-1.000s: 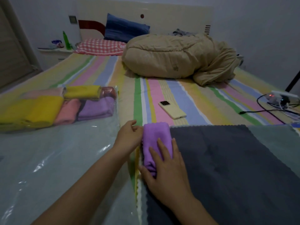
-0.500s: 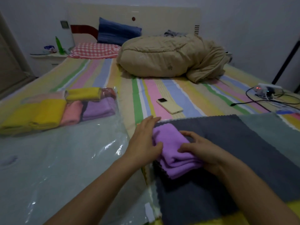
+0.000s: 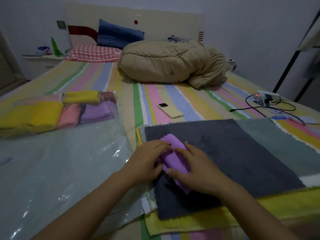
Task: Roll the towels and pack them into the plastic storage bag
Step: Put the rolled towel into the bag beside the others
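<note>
A purple towel [image 3: 174, 157], partly rolled, lies on a dark grey towel [image 3: 233, 153] spread flat over grey-green and yellow towels. My left hand [image 3: 147, 161] grips the roll's left side with curled fingers. My right hand [image 3: 195, 170] holds its right side, thumb under the near end. A clear plastic storage bag [image 3: 57, 170] lies flat to the left. At its far end sit several rolled towels [image 3: 69, 111] in yellow, pink and purple.
A phone [image 3: 170, 110] lies on the striped bed sheet beyond the towels. A bundled beige quilt [image 3: 171, 63] and pillows fill the bed's far end. A power strip with cables [image 3: 265, 99] sits at the right edge.
The purple towel has gone from a loose folded stack to a tighter roll. Both hands have closed in around it, and the view has shifted slightly.
</note>
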The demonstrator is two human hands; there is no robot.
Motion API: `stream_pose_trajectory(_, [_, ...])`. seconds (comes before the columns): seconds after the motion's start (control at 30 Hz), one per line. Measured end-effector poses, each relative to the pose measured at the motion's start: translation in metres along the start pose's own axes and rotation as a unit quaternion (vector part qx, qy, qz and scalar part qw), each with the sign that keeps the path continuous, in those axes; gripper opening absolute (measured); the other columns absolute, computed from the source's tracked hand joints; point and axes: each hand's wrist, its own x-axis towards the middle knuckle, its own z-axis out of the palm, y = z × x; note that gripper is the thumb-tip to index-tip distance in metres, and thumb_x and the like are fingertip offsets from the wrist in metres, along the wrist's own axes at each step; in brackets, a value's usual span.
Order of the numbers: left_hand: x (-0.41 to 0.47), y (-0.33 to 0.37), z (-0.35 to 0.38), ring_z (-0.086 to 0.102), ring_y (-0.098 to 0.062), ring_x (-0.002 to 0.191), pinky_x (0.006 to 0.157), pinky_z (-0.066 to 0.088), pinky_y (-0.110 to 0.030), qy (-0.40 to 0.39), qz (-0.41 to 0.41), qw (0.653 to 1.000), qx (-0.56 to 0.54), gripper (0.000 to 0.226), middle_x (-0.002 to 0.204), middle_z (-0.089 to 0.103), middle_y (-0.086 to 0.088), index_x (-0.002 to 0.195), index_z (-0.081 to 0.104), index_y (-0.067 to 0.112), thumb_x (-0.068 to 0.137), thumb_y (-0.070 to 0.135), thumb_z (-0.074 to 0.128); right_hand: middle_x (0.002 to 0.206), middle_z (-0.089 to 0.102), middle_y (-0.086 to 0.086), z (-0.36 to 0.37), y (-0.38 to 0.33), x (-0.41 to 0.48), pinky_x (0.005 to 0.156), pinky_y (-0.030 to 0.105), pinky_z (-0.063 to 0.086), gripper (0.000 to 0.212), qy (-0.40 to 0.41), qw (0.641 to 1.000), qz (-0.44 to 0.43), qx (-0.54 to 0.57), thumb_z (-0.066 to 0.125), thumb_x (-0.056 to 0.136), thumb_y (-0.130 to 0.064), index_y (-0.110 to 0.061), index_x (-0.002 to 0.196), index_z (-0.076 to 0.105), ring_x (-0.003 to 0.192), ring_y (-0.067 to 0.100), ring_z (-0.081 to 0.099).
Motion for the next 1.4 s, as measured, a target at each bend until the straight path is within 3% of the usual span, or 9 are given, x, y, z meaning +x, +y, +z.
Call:
stream_pose_trajectory(0.13, [0.004, -0.001, -0.005, 0.058, -0.021, 0.115, 0.097, 0.045, -0.032, 0.005, 0.026, 0.997, 0.069, 0.041, 0.122, 0.065, -0.001, 0.109, 0.068, 0.017, 0.069, 0.02, 0.058, 0.161, -0.012, 0.0, 0.009, 0.001, -0.006, 0.118, 0.044, 0.014, 0.088, -0.002, 0.994, -0.013, -0.111, 0.02, 0.073, -0.068, -0.033, 0.153, 0.005, 0.148, 0.023, -0.002])
stream_pose_trajectory(0.27, [0.001, 0.001, -0.014, 0.063, -0.022, 0.112, 0.091, 0.051, -0.033, 0.055, 0.058, 0.993, 0.091, 0.027, 0.114, 0.07, 0.001, 0.095, 0.074, 0.02, 0.08, 0.02, 0.052, 0.16, -0.015, -0.004, -0.001, 0.003, -0.013, 0.119, 0.043, 0.011, 0.059, -0.035, 0.997, -0.02, -0.072, 0.033, 0.096, -0.041, -0.041, 0.151, 0.011, 0.148, 0.021, -0.008])
stream_pose_trajectory(0.43, [-0.009, -0.003, 0.0, 0.065, -0.024, 0.109, 0.086, 0.056, -0.037, -0.013, 0.039, 0.995, 0.086, 0.039, 0.114, 0.071, 0.0, 0.103, 0.075, 0.023, 0.077, 0.026, 0.045, 0.16, 0.01, 0.005, 0.001, -0.015, -0.007, 0.114, 0.047, 0.023, 0.067, -0.042, 0.997, 0.064, -0.032, 0.023, 0.083, -0.078, -0.038, 0.128, 0.051, 0.145, 0.026, 0.016])
stream_pose_trajectory(0.67, [-0.023, 0.003, -0.003, 0.052, -0.02, 0.123, 0.104, 0.037, -0.027, 0.055, -0.137, 0.986, -0.076, 0.048, 0.133, 0.059, -0.001, 0.121, 0.065, 0.019, 0.078, 0.009, 0.045, 0.129, 0.038, 0.013, 0.02, -0.036, 0.024, 0.093, 0.047, 0.038, 0.091, -0.037, 0.975, 0.127, -0.178, 0.067, 0.067, -0.067, -0.016, 0.132, 0.028, 0.117, 0.032, 0.039])
stream_pose_trajectory(0.8, [-0.026, 0.008, -0.021, 0.062, -0.014, 0.102, 0.092, 0.051, -0.033, 0.129, -0.322, 0.896, -0.276, 0.041, 0.112, 0.066, 0.002, 0.115, 0.063, 0.019, 0.086, -0.003, 0.045, 0.125, 0.036, 0.011, 0.023, -0.033, 0.029, 0.092, 0.046, 0.038, 0.084, -0.009, 0.977, 0.138, -0.161, 0.067, 0.069, -0.063, -0.016, 0.128, 0.03, 0.117, 0.032, 0.037])
stream_pose_trajectory(0.93, [-0.03, 0.03, -0.042, 0.05, -0.018, 0.065, 0.056, 0.042, -0.026, 0.12, -0.435, 0.702, -0.551, 0.025, 0.084, 0.057, -0.01, 0.11, 0.052, 0.002, 0.094, -0.012, 0.039, 0.116, 0.043, 0.006, 0.013, -0.03, 0.022, 0.084, 0.037, 0.045, 0.06, 0.028, 0.987, 0.124, -0.095, 0.066, 0.072, -0.056, -0.021, 0.114, 0.043, 0.107, 0.026, 0.046])
stream_pose_trajectory(1.07, [-0.044, 0.046, -0.05, 0.06, -0.023, 0.072, 0.056, 0.054, -0.029, 0.082, -0.467, 0.64, -0.605, 0.017, 0.094, 0.063, -0.017, 0.105, 0.056, 0.0, 0.097, -0.003, 0.043, 0.097, 0.059, 0.003, -0.007, -0.033, 0.012, 0.064, 0.029, 0.044, 0.034, 0.023, 0.987, 0.124, 0.099, 0.068, 0.078, -0.04, -0.018, 0.101, 0.056, 0.081, 0.016, 0.058])
stream_pose_trajectory(1.3, [-0.072, 0.057, -0.067, 0.072, -0.022, 0.085, 0.072, 0.06, -0.034, 0.104, -0.434, 0.631, -0.634, 0.029, 0.097, 0.074, -0.01, 0.104, 0.066, 0.006, 0.098, 0.007, 0.038, 0.094, 0.07, 0.009, -0.001, -0.083, -0.014, 0.073, 0.036, 0.054, 0.018, -0.032, 0.904, 0.08, 0.418, 0.063, 0.083, -0.019, -0.019, 0.101, 0.063, 0.083, 0.024, 0.067])
stream_pose_trajectory(1.4, [-0.111, 0.043, -0.074, 0.072, -0.018, 0.084, 0.067, 0.059, -0.029, 0.146, -0.403, 0.738, -0.521, 0.023, 0.1, 0.073, -0.007, 0.103, 0.066, 0.014, 0.097, 0.005, 0.046, 0.088, 0.069, 0.001, 0.015, -0.101, -0.021, 0.067, 0.027, 0.05, 0.015, -0.02, 0.911, 0.037, 0.409, 0.064, 0.084, -0.014, -0.024, 0.095, 0.065, 0.082, 0.019, 0.065])
